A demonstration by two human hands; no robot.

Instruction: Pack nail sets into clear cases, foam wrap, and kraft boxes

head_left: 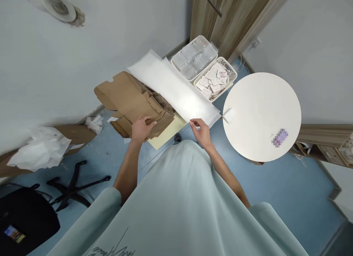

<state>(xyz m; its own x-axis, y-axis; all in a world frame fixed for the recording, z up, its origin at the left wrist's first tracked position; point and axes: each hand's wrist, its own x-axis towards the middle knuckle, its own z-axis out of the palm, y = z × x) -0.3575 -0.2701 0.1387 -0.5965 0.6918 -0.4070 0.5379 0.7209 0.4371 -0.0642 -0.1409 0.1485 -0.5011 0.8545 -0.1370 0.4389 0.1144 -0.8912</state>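
Note:
My left hand (141, 128) rests on a stack of flattened brown cardboard boxes (129, 98). Its fingers are curved, with the thumb apart from them, and nothing shows between them. At the near corner of long white paper sheets (176, 88), the thumb and fingertips of my right hand (200, 131) come together in a pinch on the edge. The sheets lie slantwise, partly over the right side of the cardboard. Beneath the stack, a pale yellow surface (167, 132) shows.
Beyond the sheets stand a bin of clear plastic boxes (194, 57) and a white basket (231, 73) of printed cards. A round white table (261, 112) is at right, carrying a blurred purple item (280, 138). Crumpled white paper (44, 147) and a black chair (27, 219) are at left.

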